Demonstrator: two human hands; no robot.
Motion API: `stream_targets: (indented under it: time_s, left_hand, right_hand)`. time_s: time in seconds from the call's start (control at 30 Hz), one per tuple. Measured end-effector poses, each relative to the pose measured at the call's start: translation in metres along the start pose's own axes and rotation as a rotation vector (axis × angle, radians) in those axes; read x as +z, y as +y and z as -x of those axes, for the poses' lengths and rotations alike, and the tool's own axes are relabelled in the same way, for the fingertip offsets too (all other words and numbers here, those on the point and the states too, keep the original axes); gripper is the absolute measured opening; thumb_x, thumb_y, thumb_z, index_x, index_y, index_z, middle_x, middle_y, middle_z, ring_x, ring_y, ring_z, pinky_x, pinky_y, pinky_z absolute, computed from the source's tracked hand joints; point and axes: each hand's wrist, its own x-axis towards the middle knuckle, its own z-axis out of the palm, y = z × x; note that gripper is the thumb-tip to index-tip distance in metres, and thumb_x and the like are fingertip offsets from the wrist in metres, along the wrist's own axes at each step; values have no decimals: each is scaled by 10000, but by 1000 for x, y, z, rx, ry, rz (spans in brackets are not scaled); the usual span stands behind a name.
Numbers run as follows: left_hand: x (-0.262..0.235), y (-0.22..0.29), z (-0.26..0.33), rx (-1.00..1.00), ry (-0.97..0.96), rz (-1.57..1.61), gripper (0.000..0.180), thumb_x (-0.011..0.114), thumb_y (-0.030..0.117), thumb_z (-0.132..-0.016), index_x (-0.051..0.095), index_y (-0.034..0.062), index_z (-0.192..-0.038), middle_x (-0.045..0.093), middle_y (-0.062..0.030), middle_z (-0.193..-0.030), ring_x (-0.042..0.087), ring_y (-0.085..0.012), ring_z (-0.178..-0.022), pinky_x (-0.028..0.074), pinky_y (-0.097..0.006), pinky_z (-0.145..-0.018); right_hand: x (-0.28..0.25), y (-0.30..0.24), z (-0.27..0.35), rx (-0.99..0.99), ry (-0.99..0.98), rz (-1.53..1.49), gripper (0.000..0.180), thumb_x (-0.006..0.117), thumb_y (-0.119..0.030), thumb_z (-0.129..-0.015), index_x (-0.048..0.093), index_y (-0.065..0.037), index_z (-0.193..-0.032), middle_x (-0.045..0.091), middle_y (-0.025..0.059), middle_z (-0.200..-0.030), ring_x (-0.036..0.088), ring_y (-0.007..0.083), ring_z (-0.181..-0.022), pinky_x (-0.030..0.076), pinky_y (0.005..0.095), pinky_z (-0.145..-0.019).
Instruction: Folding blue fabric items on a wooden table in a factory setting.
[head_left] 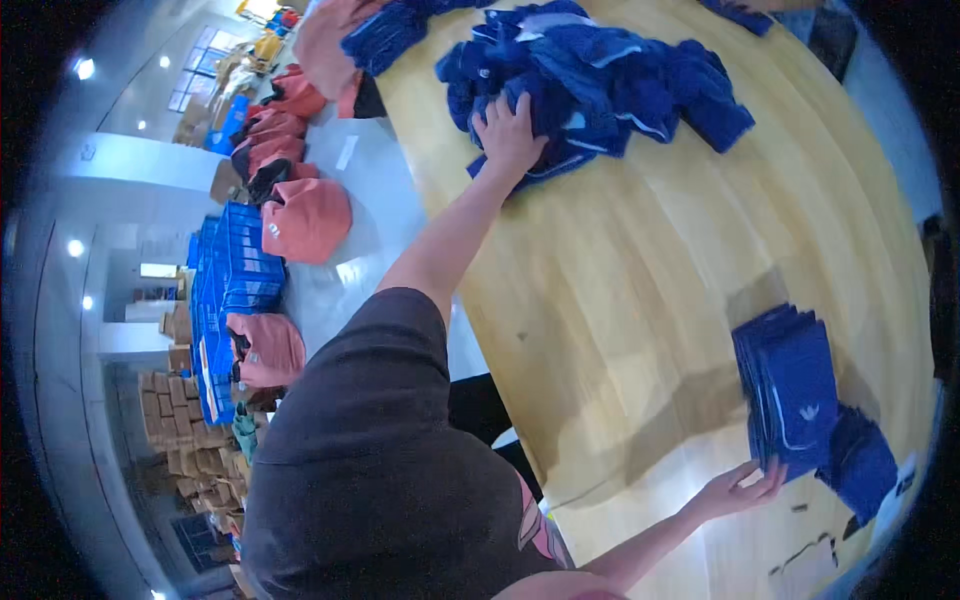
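Note:
My left hand (511,137) reaches far out and rests on a loose heap of dark blue cloth garments (600,75), its fingers spread over the fabric. White trim shows on several of the pieces, and they lie crumpled over each other. Lower right, my right hand (740,490) touches the near edge of a neat stack of folded blue garments (790,385), thumb and fingers apart. The top piece carries a small white emblem. Beside that stack lies another folded dark blue bundle (862,465), partly hidden by it.
Everything lies on a pale wooden table (610,290). More blue garments (385,38) sit at its far left corner. On the floor to the left stand pink cloth sacks (308,218) and blue plastic crates (250,258). Cardboard boxes (175,410) are piled behind.

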Motion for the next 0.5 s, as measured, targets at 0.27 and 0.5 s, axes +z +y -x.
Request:
stream_targets:
  time_s: [0.27,0.5]
  left_hand:
    - [-23,17,22,325,-136,889,116,699,90,-835,588,70,-807,591,-72,-797,565,-285,-725,459,-366,-658]
    - [-93,84,174,885,-567,1001,140,613,205,-925,595,69,-954,621,-97,-1073,603,-270,-972,490,-357,-842]
  right_hand:
    - [55,-47,41,151,-552,-441,257,551,-10,-983,622,-5,-1231,629,150,-1227,592,303,-1155,473,400,-1017]
    - [59,-99,37,80,-810,-505,221,577,29,-939,641,4,-1149,642,128,-1115,614,283,-1022,489,365,-944]
